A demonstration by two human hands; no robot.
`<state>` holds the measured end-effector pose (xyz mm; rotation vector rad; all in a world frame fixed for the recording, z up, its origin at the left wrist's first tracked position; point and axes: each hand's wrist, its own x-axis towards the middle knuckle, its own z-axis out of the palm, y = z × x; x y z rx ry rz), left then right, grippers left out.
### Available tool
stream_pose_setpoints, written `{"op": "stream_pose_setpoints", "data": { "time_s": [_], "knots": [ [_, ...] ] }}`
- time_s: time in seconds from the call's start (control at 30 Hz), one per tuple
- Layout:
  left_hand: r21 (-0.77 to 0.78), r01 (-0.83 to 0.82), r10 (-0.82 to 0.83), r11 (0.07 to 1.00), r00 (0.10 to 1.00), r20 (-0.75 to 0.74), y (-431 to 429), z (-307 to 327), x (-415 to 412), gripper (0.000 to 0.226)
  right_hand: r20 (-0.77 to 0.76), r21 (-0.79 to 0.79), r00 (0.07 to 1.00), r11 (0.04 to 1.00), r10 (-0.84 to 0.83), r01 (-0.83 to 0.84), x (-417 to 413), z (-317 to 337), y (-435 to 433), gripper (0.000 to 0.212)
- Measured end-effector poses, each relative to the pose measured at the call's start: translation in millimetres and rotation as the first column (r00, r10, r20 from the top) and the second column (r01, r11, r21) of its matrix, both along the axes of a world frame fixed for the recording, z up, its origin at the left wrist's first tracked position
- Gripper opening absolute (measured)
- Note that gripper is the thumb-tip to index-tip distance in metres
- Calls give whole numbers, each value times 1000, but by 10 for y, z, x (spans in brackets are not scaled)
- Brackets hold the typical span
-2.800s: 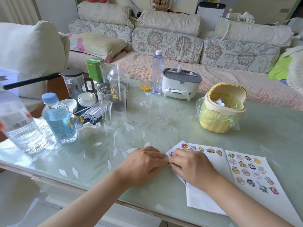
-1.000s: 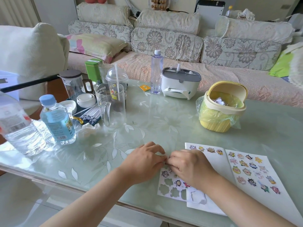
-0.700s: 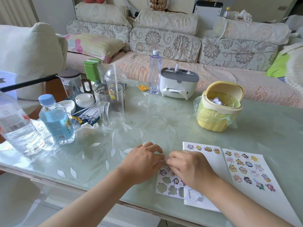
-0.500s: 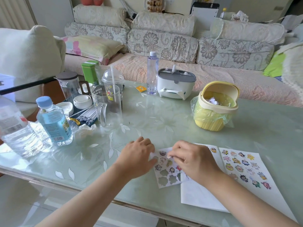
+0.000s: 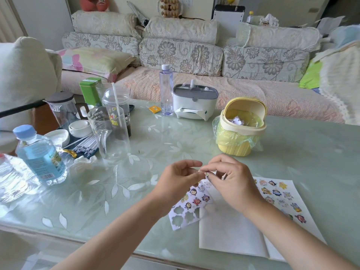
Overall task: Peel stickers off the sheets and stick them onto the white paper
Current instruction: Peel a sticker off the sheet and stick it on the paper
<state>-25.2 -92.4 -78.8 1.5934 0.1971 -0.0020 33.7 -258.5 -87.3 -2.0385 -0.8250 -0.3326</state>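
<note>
A small sticker sheet point(image 5: 190, 208) with several cartoon stickers and cut-out holes lies on the table below my hands. The white paper point(image 5: 229, 232) lies to its right, partly under my right forearm. A second sticker sheet point(image 5: 280, 195) sits on the paper's right side. My left hand point(image 5: 176, 181) and my right hand point(image 5: 231, 180) are raised a little above the table, fingertips meeting. A tiny sticker point(image 5: 206, 174) is pinched between them; which hand grips it is unclear.
A yellow mini bin point(image 5: 241, 129) with a plastic liner stands just beyond my hands. A glass jug point(image 5: 110, 137), water bottles point(image 5: 39, 154), cups, a tissue box point(image 5: 194, 102) and a tall bottle point(image 5: 166, 90) crowd the left and back. A sofa lies behind the table.
Both hands have lifted off the small sticker sheet and risen, now holding a tiny sticker between the fingertips. The sheet lies uncovered on the table.
</note>
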Motion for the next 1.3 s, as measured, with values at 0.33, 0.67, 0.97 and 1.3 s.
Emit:
{"op": "stream_pose_setpoints", "data": {
  "time_s": [0.33, 0.67, 0.97, 1.3],
  "knots": [
    [16, -83, 83, 996, 996, 16, -200, -13, 208, 10, -506, 65, 859, 989, -80, 130, 112, 123, -145, 12],
    [196, -58, 48, 979, 997, 53, -318, -10, 315, 5, -297, -115, 933, 978, -203, 176, 171, 131, -266, 11],
    [263, -54, 44, 963, 998, 45, -340, -19, 335, 8, 363, -240, 898, 906, -250, 349, 176, 51, -289, 14],
    [218, -71, 52, 973, 994, 92, -235, 30, 352, 9, -283, 9, 950, 991, -128, 136, 147, 145, -223, 15]
  ]
}}
